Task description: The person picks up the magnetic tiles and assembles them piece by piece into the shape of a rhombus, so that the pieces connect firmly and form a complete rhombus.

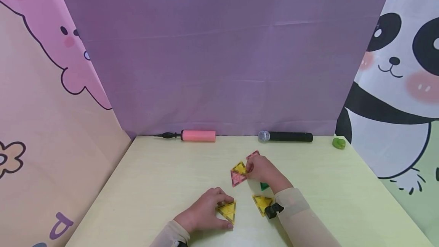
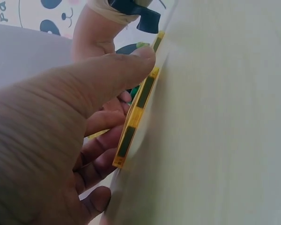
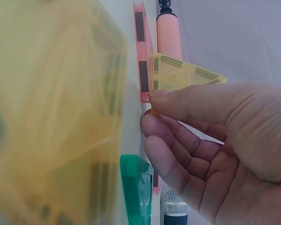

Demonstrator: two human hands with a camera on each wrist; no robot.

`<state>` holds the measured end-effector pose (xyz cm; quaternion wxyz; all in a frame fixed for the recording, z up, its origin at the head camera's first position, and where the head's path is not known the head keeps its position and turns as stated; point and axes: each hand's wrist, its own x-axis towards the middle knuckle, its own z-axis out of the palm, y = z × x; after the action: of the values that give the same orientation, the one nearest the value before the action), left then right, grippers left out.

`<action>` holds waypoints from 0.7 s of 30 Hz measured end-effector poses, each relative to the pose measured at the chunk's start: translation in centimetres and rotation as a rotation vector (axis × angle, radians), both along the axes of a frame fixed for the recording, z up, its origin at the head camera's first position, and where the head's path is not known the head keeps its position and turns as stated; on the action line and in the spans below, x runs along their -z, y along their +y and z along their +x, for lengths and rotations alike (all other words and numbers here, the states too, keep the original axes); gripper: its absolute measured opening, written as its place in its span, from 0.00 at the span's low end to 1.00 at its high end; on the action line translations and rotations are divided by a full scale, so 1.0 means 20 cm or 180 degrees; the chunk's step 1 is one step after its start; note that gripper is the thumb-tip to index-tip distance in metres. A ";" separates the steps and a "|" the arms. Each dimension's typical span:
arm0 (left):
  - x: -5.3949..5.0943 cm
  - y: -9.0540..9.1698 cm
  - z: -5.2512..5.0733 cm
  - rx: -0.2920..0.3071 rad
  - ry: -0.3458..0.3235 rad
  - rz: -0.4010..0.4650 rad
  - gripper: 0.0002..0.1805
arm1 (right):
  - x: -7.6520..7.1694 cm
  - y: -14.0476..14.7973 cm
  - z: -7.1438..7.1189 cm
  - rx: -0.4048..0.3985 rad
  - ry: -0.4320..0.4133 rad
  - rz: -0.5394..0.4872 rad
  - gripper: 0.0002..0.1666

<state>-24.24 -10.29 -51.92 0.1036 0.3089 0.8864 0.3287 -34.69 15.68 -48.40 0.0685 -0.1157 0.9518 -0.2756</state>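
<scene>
My right hand [image 1: 262, 169] pinches a corner of a yellow triangular magnetic tile [image 1: 239, 167] between thumb and fingers. In the right wrist view that yellow tile [image 3: 182, 72] stands up beside the edge of a pink triangular tile [image 3: 143, 56]. From the head view the pink tile [image 1: 238, 178] lies against its near side. Nearer the front, my left hand [image 1: 207, 210] holds a second yellow triangular tile [image 1: 228, 212] between thumb and fingers. The left wrist view shows this tile [image 2: 136, 117] edge-on, close to the tabletop.
A third yellow tile [image 1: 262, 203] lies by the right wrist. A green tile [image 1: 264, 186] and another pink tile [image 1: 253, 154] are partly hidden by the right hand. Along the back are a pink hand pump [image 1: 198, 135], a microphone [image 1: 286, 136] and a small green object [image 1: 338, 143].
</scene>
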 end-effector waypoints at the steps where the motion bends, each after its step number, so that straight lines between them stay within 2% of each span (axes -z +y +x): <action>1: 0.00 0.00 0.00 -0.0004 0.0018 0.0000 0.38 | 0.00 0.00 0.00 0.0002 -0.0014 -0.0001 0.09; 10: 0.03 0.03 -0.01 -0.0074 0.0231 -0.0106 0.38 | 0.01 0.00 0.00 0.0028 -0.0028 -0.0005 0.10; 21: 0.02 0.03 0.00 -0.0129 0.0262 -0.0096 0.36 | 0.01 0.00 -0.01 0.0052 -0.0079 0.0005 0.10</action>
<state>-24.15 -9.67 -52.32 0.0650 0.3025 0.9009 0.3043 -34.88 15.70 -48.57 0.0781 -0.1044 0.9520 -0.2769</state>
